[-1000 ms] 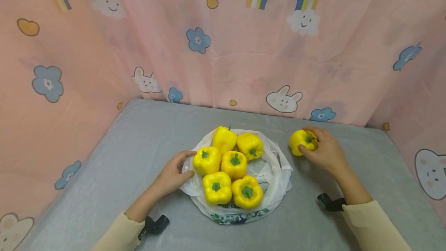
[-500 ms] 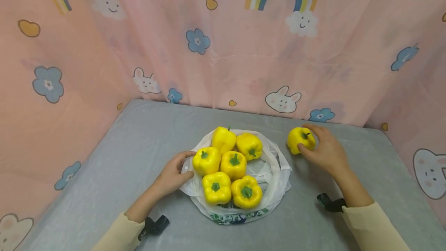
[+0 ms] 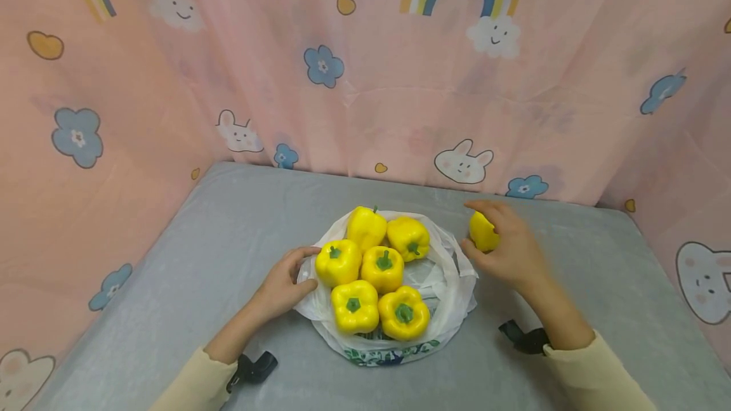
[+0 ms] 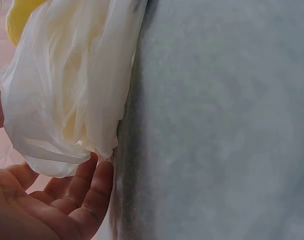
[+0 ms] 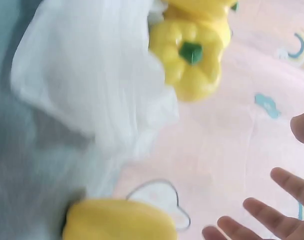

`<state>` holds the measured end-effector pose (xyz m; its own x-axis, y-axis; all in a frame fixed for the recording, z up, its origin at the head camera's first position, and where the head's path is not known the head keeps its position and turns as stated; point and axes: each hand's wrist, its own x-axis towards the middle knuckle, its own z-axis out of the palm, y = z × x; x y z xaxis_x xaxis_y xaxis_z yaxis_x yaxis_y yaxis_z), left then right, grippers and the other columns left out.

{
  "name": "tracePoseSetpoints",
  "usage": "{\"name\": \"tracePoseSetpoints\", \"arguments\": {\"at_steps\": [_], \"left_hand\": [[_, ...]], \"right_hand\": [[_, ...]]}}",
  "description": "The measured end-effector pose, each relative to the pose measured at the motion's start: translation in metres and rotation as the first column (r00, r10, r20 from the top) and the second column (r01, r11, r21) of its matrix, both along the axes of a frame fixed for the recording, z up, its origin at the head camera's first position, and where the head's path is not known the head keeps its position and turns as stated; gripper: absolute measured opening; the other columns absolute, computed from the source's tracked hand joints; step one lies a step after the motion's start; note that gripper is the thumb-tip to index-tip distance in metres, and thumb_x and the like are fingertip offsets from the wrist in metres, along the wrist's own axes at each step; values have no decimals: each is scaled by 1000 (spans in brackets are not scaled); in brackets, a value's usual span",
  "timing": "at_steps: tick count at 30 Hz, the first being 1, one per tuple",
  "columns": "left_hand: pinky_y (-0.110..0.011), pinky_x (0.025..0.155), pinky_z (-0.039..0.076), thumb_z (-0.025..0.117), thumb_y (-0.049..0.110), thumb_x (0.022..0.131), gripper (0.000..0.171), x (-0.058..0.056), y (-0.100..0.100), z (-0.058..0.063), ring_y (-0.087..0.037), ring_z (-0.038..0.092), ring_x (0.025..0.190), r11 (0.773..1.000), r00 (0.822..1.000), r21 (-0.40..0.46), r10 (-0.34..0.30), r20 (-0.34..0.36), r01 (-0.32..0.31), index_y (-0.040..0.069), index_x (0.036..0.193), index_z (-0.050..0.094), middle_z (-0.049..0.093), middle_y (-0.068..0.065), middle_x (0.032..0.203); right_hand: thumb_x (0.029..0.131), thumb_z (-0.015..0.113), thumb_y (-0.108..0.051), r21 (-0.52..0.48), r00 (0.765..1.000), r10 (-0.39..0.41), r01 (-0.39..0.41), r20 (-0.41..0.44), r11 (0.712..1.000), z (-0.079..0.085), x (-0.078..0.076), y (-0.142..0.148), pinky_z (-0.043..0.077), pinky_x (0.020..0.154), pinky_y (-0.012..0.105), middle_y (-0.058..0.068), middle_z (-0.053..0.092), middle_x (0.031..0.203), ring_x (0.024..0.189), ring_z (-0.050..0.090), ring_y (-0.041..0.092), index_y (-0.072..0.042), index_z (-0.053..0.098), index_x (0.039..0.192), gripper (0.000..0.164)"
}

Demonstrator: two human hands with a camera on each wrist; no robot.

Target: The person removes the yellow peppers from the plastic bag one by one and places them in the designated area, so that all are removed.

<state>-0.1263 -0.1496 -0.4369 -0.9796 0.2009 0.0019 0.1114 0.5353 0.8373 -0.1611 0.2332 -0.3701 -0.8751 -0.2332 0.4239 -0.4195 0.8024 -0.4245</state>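
Observation:
Six yellow bell peppers, one of them a middle bell pepper (image 3: 382, 269), sit with their stems showing in a white plastic bag (image 3: 457, 284) with its mouth spread wide. My left hand (image 3: 280, 287) is at the bag's left side, thumb and fingers loosely bent; in the left wrist view its fingertips touch the plastic. To the right of the bag lies a separate bell pepper (image 3: 482, 232), partly hidden behind my right hand (image 3: 516, 252). The right wrist view shows that hand's fingers (image 5: 271, 217) spread apart and holding nothing, with the loose pepper (image 5: 119, 220) below.
A grey cloth (image 3: 228, 227) covers the table. Pink patterned curtains (image 3: 365, 113) stand along the back and both sides. Black wrist mounts (image 3: 257, 368) are strapped on at both sleeves. Green print runs along the bag's front.
The right hand first nudges the loose pepper slightly left and back, then lets go and shifts left in front of it. The left hand stays at the bag.

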Motion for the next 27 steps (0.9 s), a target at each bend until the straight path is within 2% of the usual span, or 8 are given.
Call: {"name": "tracePoseSetpoints", "arguments": {"at_steps": [6,11,18,23,27], "left_hand": [[-57,108,37,61,8,82,51,0,0,1,-34,42,135,1000,1000,6,1,15,-1,11,132,53,49,-13,140],[-57,108,37,62,8,82,51,1,1,3,-34,42,135,1000,1000,5,7,19,-7,12,132,54,50,-13,140],[-57,109,36,61,6,82,51,1,1,2,-35,42,136,1000,1000,16,-2,11,2,10,133,53,50,-14,139],[-57,108,37,62,7,82,51,0,1,1,-34,43,135,1000,1000,15,-2,11,2,10,133,53,50,-14,139],[-57,107,38,62,7,82,51,0,0,-1,-35,43,134,1000,1000,13,1,8,-2,11,132,54,51,-15,137]], "right_hand": [[75,76,-12,-120,989,147,-142,27,983,-11,1,-23,58,75,50,11,56,127,114,54,30,-12,59,126,54],[74,78,-9,-177,974,213,-197,77,964,-18,3,-41,59,75,46,11,55,128,116,53,29,-11,59,126,56],[74,79,-15,-105,967,222,-209,123,972,-26,0,-56,57,81,49,15,52,132,117,53,35,-13,58,128,58],[73,79,-18,-29,974,201,-199,105,979,-33,-4,-60,56,81,46,17,51,132,115,54,35,-15,58,127,58],[71,80,-15,-8,978,197,-197,69,980,-38,-6,-62,55,86,48,18,53,128,114,55,36,-12,59,126,58]]}}
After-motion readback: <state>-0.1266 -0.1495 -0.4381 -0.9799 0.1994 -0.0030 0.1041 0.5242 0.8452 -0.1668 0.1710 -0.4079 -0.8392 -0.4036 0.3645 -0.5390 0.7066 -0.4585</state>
